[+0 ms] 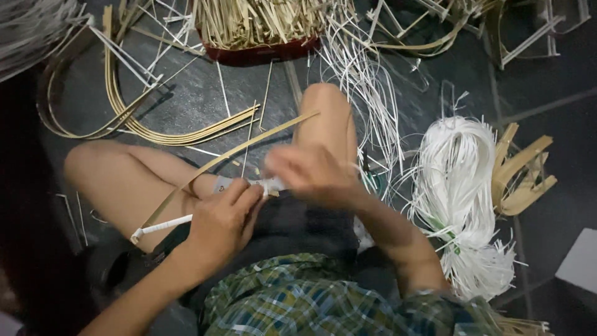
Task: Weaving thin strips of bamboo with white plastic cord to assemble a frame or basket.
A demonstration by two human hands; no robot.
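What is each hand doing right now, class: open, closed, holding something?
Left hand: closed, pinching the white-wrapped bamboo strip.
Right hand: blurred; fingers curled at the white wrapping, grip cannot be told.

I can make out no labels, signs or screens from here. The nearest thing to a package is the dark red container (264, 51) at the top middle of my view, standing on the dark floor beyond the knees; only its lower rim shows, low and curved, and it is packed full of pale straw-coloured strips that stick up out of it. At the far right edge, low down, a flat pale grey sheet or card (579, 260) lies on the floor, cut off by the frame, just beside the white bundle; I cannot tell whether it is packaging.
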